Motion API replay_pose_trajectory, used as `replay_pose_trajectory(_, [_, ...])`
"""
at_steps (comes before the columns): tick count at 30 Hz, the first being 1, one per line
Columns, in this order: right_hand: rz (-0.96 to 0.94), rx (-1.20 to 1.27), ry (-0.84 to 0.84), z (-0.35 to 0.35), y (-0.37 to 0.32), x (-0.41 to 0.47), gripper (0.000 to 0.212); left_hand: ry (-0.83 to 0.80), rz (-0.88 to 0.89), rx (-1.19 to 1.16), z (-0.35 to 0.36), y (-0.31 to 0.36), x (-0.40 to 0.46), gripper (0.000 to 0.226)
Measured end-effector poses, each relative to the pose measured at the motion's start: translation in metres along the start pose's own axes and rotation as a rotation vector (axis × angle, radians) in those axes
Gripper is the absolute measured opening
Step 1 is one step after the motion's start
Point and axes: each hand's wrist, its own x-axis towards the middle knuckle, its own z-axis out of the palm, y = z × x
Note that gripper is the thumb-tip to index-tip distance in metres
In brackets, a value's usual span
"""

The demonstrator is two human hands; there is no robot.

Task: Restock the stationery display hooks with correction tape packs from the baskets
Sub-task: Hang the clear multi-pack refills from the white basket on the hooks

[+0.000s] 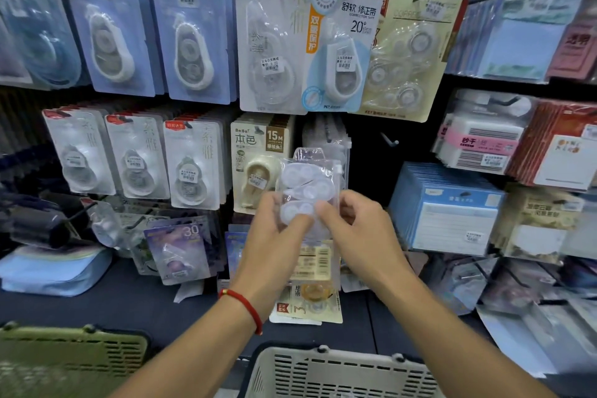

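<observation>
pack (308, 191) held between left hand (274, 236) and right hand (358, 229), in front of display (193, 145), bare hook (389, 140) up right of pack, two baskets (336, 371) below, one at left (71, 355)

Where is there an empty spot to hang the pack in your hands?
The bare hook sits in a dark gap right of the clear pack that the left hand and right hand hold, left of the pink-banded pads and above the blue notepads. The hooks left of the beige 15M pack are crowded.
</observation>
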Motion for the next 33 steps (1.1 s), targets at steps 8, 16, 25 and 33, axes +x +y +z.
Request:
replay_pose_trajectory(8, [0.034,0.234,0.166,-0.004,-0.001,0.007,0.043,-0.015,0.028,0.078,0.009,-0.008,-0.002,0.034])
replay_pose_trajectory(16, [0.070,0.374,0.096,-0.007,0.000,0.007,0.030,0.037,0.104,0.051,0.006,-0.006,0.003,0.033])
replay_pose_trajectory(25, [0.045,0.299,0.169,-0.007,0.003,0.005,0.032,0.013,0.135,0.097,0.002,-0.008,0.005,0.036])
replay_pose_trajectory(33, [-0.019,0.048,0.198,-0.010,0.017,0.011,0.037,0.045,0.151,0.370,-0.006,-0.006,0.012,0.047])
